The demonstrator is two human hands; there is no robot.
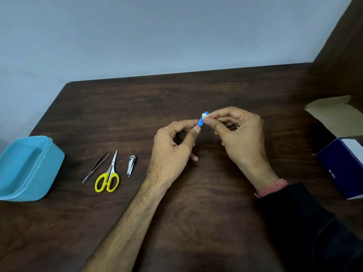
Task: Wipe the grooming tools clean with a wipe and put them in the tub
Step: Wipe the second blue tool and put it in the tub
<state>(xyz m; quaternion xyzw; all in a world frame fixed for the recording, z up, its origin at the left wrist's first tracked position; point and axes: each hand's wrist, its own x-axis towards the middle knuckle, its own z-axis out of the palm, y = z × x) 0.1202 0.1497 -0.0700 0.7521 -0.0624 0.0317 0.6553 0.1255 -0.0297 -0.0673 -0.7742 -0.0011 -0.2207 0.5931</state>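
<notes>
Above the middle of the table my left hand (174, 146) pinches the lower end of a small blue packet (200, 122). My right hand (237, 134) pinches its white upper end (204, 115); what the packet holds is hidden. On the table to the left lie metal tweezers (96, 166), yellow-handled scissors (109, 176) and a small metal nail clipper (131, 165), side by side. A light blue tub (46, 169) stands at the far left, and I see nothing inside it.
An open cardboard box (342, 154) with a dark blue side and a raised flap sits at the right edge of the dark wooden table (196, 213). A pale wall runs behind the table's far edge.
</notes>
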